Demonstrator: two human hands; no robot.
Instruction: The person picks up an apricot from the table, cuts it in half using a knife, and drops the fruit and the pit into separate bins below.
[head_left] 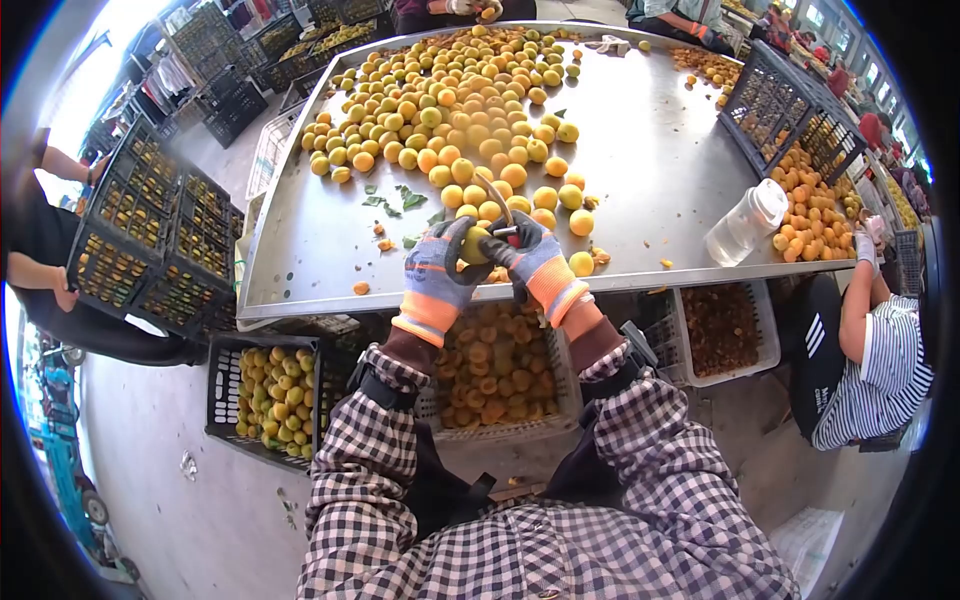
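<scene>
Both my hands wear grey gloves with orange cuffs and meet over the near edge of a steel table (pixel 660 170). My left hand (pixel 440 268) grips a yellow-green apricot (pixel 476 245). My right hand (pixel 535 262) holds a small knife (pixel 497 205) whose blade points up and away, right against the fruit. A large heap of yellow and orange apricots (pixel 450 100) covers the far left part of the table, reaching down to just beyond my hands.
A white basket of halved apricots (pixel 495 375) sits below the table edge, a black crate of whole fruit (pixel 270 395) to its left, another white basket (pixel 725 330) to the right. A clear plastic bottle (pixel 745 222) lies on the table. Stacked black crates (pixel 150 235) and other people surround.
</scene>
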